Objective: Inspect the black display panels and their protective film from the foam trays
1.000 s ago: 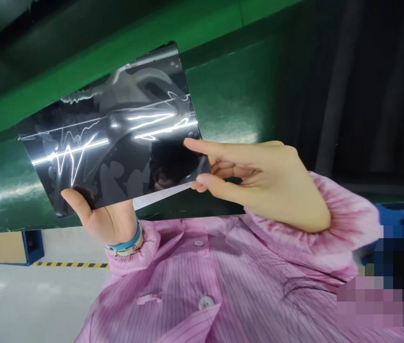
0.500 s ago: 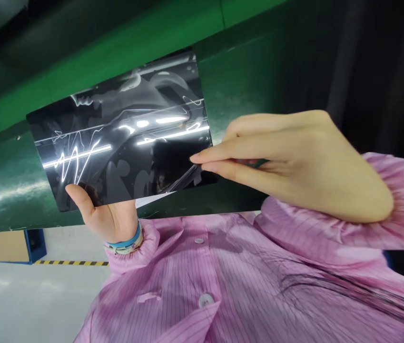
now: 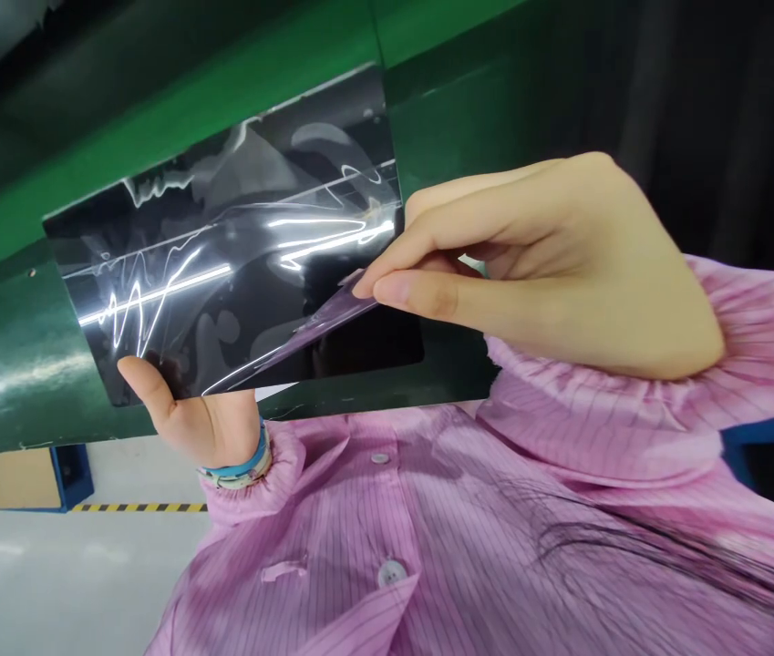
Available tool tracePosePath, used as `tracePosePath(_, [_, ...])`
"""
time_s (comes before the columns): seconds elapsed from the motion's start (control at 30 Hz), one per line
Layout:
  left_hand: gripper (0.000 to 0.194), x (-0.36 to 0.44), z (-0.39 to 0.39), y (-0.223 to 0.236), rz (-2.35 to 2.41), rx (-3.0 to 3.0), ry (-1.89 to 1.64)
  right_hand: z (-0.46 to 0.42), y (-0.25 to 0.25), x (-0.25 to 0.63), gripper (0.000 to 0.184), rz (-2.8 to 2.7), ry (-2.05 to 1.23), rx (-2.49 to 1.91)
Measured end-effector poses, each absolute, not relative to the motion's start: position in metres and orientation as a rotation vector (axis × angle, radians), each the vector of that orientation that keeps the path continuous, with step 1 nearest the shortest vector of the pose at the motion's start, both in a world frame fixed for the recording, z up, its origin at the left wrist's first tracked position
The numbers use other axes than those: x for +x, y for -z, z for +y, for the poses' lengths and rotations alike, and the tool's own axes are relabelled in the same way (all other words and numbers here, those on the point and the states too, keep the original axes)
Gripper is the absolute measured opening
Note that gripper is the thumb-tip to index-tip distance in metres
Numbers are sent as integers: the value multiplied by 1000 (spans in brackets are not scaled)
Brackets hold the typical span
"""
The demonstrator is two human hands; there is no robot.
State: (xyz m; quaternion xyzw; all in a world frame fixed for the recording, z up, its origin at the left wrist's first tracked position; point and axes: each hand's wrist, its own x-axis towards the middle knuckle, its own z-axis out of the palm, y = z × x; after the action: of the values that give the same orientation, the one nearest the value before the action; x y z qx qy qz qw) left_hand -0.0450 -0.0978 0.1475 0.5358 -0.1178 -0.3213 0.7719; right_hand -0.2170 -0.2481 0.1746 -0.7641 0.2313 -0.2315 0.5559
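A glossy black rectangular panel [image 3: 359,351] is held out over a green surface. Clear protective film [image 3: 318,319], wrinkled and full of light reflections, covers most of its face. My left hand [image 3: 205,424] supports the panel from below at its near left edge, thumb on top and the other fingers hidden underneath. Between thumb and index finger, my right hand [image 3: 530,273] pinches the film's near right corner. That corner is lifted and folded back, baring the black face beneath it.
The green work surface [image 3: 4,355] runs across behind the panel. Lower left, a cardboard-coloured board [image 3: 10,478] in a blue frame stands on the grey floor [image 3: 72,574] beside yellow-and-black tape [image 3: 140,507]. Dark material hangs at upper right.
My right hand has moved up and slightly left, pulling the film corner further back. More of the panel's near right area is bare. My left hand keeps its hold.
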Motion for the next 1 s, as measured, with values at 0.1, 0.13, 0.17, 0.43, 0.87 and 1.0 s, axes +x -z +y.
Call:
tracePosePath(0.1, [52, -44, -94, -144, -250, 1197, 703, -248, -176, -215, 15, 560, 531, -1794])
tracePosePath(0.13, [52, -43, -93, -143, -257, 1218, 706, -248, -177, -214, 15, 564, 527, -1800])
tracePosePath(0.17, [52, -42, -92, -142, -266, 1240, 706, -249, -177, -214, 15, 564, 525, -1807])
tracePosePath(0.43, [61, -42, -94, -142, -294, 1296, 664, -249, -177, -215, 15, 497, 551, -1807])
tracePosePath(0.87, [56, -48, -93, -133, -367, 1184, 424, -253, -172, -208, 11, 310, 679, -1864])
tracePosePath(1.0, [52, -46, -92, -138, -410, 1104, 315, -256, -172, -188, 9, 266, 738, -1836])
